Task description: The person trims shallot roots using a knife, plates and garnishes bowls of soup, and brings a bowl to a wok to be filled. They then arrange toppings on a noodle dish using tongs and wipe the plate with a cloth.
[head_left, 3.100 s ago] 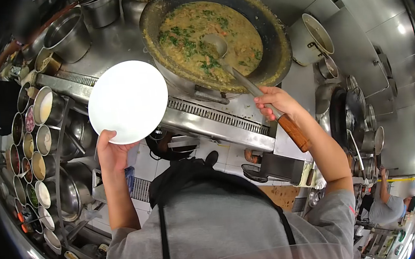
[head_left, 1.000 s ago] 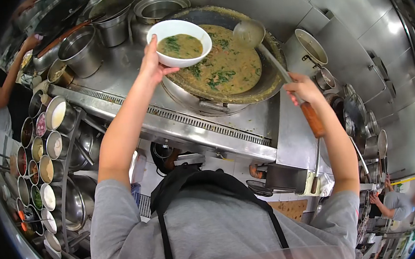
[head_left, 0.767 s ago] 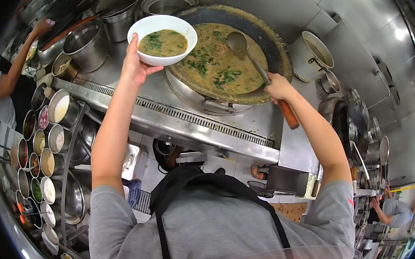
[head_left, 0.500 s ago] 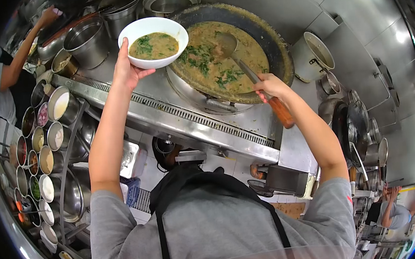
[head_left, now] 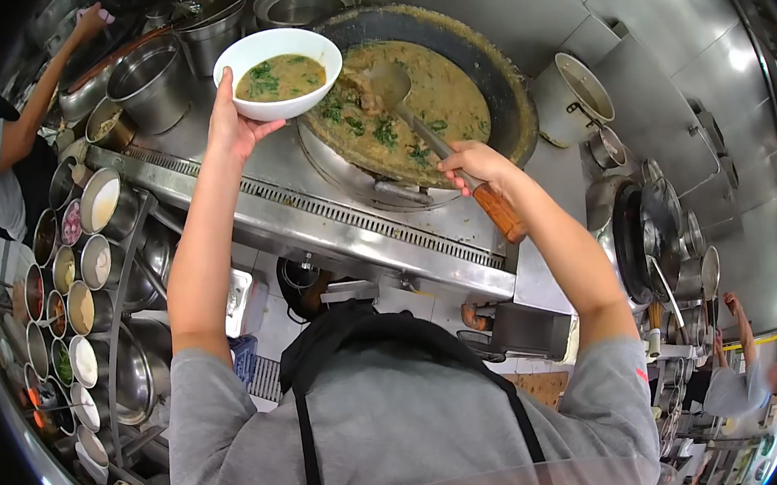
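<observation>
My left hand (head_left: 238,124) is closed on the rim and side of a white bowl (head_left: 288,102), which it holds up left of the wok. Thick greenish-brown soup (head_left: 280,78) with chopped leaves lies in the bowl. My right hand (head_left: 479,168) grips a ladle (head_left: 430,137) by its long metal shaft, just above the wooden handle end. The ladle's metal head rests at the surface of the stew (head_left: 444,81) in a large dark wok (head_left: 519,92). Leafy greens and lumps show in the stew near the ladle head.
Several metal containers of ingredients (head_left: 85,361) line a rack at my left. Steel pots (head_left: 150,86) stand behind the bowl, and another pot (head_left: 577,101) sits right of the wok. A co-worker's arm (head_left: 34,102) reaches in at far left; another person (head_left: 738,387) is at far right.
The ladle head and my right hand have shifted left, gathering greens toward the wok's left side. The bowl appears slightly farther left. The far-right person's arm is raised higher.
</observation>
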`<state>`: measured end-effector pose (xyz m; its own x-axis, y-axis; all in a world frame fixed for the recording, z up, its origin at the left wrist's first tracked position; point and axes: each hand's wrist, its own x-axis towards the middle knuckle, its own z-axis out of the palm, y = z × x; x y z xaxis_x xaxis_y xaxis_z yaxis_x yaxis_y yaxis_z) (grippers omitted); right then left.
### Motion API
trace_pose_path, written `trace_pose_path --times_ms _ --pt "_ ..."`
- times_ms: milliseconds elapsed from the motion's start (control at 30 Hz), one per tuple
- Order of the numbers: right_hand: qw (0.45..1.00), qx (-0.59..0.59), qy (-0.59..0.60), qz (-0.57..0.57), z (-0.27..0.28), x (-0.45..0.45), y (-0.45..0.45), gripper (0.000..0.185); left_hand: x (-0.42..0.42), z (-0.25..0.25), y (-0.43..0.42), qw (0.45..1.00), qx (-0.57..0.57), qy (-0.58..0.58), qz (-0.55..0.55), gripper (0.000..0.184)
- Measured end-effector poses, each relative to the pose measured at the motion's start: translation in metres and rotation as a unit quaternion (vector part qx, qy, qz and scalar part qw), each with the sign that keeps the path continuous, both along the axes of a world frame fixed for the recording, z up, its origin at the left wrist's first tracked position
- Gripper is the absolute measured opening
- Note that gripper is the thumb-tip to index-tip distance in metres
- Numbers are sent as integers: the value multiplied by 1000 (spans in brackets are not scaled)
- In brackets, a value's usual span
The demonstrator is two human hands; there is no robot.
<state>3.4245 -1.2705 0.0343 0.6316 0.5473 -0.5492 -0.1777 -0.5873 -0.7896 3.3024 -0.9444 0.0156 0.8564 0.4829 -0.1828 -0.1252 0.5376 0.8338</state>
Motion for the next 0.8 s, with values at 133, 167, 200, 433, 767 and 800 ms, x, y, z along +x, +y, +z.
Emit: trace_pose_path --times_ms 133,167,200,433,767,800 --pt "1000 -16 -13 -17 14 -48 18 16 -11 8 -1 1000 9 4 25 66" --pt "1000 14 5 5 14 -41 12 16 -14 7 -1 1000 11 4 25 67" --pt "1000 13 5 6 15 -33 10 16 -15 5 0 1000 11 1 28 67" --pt "986 136 73 -56 -6 -31 36 13 -14 3 1 1000 7 -8 21 70" --pt "928 265 235 -114 3 -37 -19 12 -39 7 -6 999 21 26 43 60" --pt "929 266 230 -118 4 -42 -26 12 -46 10 -15 997 40 34 52 59"
